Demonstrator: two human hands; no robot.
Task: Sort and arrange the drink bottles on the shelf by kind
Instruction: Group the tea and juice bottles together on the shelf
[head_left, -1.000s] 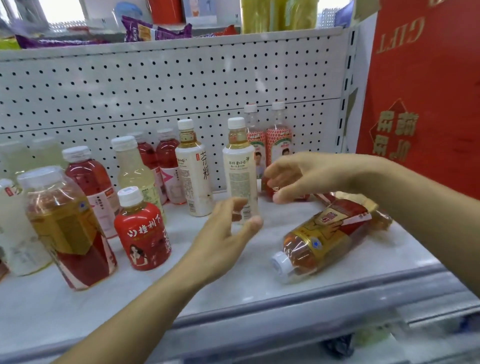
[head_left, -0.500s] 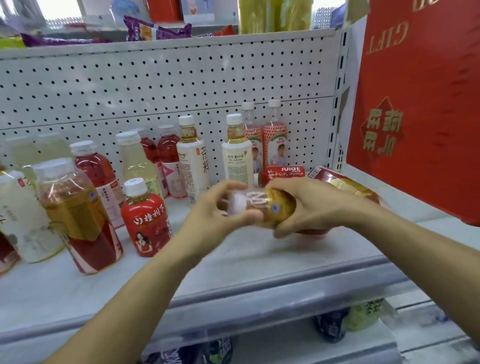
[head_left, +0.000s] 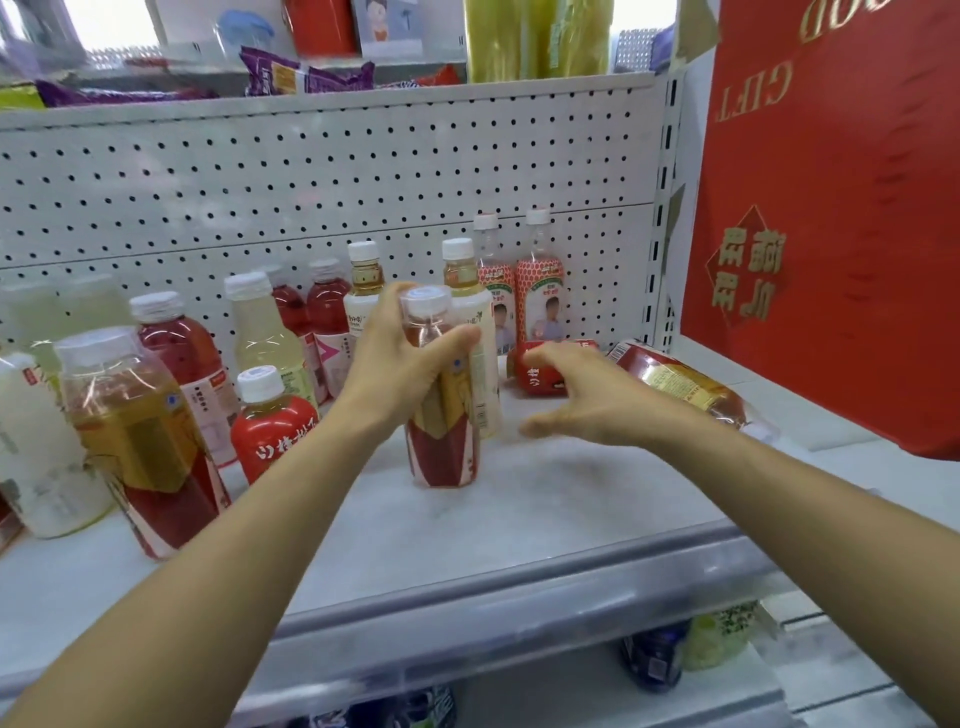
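Head view: my left hand grips the shoulder of a red-and-gold tea bottle, upright at the middle of the shelf. My right hand hovers just beside it, fingers spread, holding nothing. A matching bottle lies on its side at right.

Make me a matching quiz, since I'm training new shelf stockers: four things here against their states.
1. amber plastic tea bottle, red-and-gold label, centre
2. twin amber tea bottle, far right
3. right hand
4. small red-labelled bottle, white cap, front left

A. lying on its side
B. open, holding nothing
C. standing untouched
D. upright in the left hand's grip

Pairs: 1-D, 2-A, 3-B, 4-C
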